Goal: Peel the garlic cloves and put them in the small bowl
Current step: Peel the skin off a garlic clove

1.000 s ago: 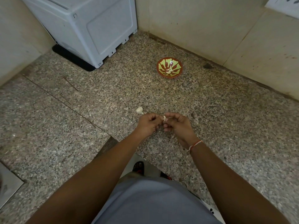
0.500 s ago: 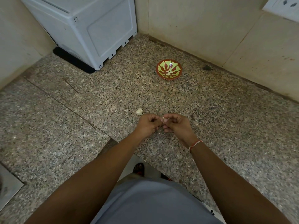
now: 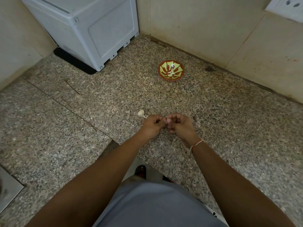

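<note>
- your left hand and right hand meet at the middle of the view, just above the speckled stone desk, fingertips touching.
- both hands have their fingers curled inward; between them they pinch a small pale garlic clove, seen only as a sliver where the fingertips meet. how much skin is on it you cannot tell from here.
- a garlic bulb piece with a short stem lies on the desk at about 10 o'clock from your left hand, just beside the knuckles and not touching them.
- the small bowl, red-brown with a yellow-green petal pattern, sits well apart from your hands at 12 o'clock, near the back wall. a few pale peeled cloves lie in its centre.
- a red and white thread band circles your right wrist.
- a grey plastic appliance stands in the corner at 10 to 11 o'clock, on a black mat.
- a white wall socket shows at the 1 o'clock edge.
- a metal plate lies at the 8 o'clock edge of the desk.
- your grey shirt fills the 6 o'clock edge, with a sandalled foot on the floor below the desk's front edge.
</note>
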